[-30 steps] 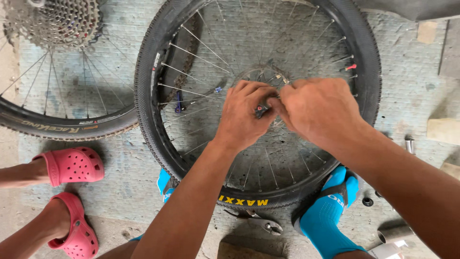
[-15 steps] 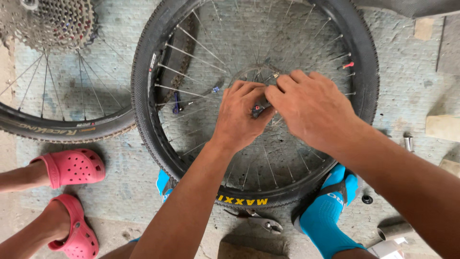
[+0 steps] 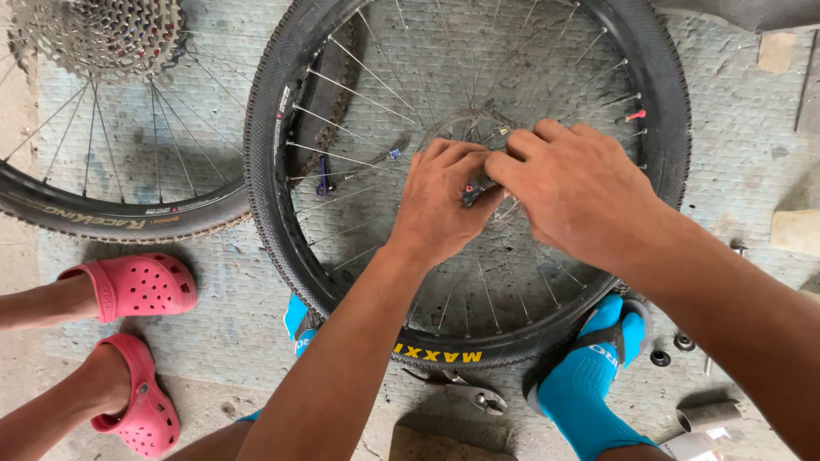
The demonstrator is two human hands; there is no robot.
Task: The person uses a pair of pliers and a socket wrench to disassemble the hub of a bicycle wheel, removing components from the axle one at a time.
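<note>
Gripping small dark part (image 3: 475, 189) at wheel (image 3: 282, 128) hub: left hand (image 3: 444, 201), right hand (image 3: 576, 188) both pinched.

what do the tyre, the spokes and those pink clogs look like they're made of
Tyre: matt black rubber, judging by its knobbly tread. Spokes: thin metal rods, probably steel, since they glint silver. Pink clogs: likely soft moulded foam or plastic, one smooth piece with punched holes and no seams.

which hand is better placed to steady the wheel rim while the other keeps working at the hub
Left, probably. The left hand only pinches a small dark part at the hub and lies nearer the bare rim; the right hand covers the hub.
</note>
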